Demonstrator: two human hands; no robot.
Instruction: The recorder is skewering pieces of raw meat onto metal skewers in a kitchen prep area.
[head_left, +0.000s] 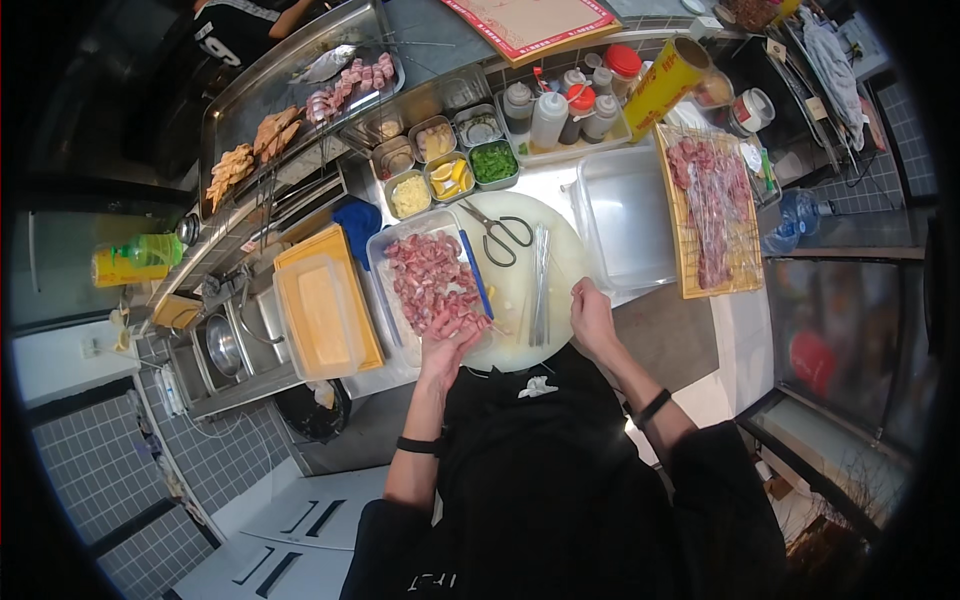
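My left hand (450, 345) is at the near right corner of a clear plastic tub of cut raw meat (431, 277), its curled fingers on a piece of meat. A thin tip shows beside the fingers. My right hand (592, 311) is closed at the right edge of the round white cutting board (517, 214); whether it pinches a thin skewer cannot be told. Between the hands, a bundle of metal skewers (540, 285) lies on the board. Black-handled scissors (496, 231) lie beyond, blades pointing up-left. A blue strip (476, 274) runs along the tub's right side.
Small metal containers with lemon wedges (450, 176), chopped greens (493, 161) and minced garlic (410, 196) stand beyond the board. At right are an empty clear tub (630, 217) and a rack of wrapped meat skewers (709, 210). Left is another plastic tub (319, 315). A person (240, 30) stands top left.
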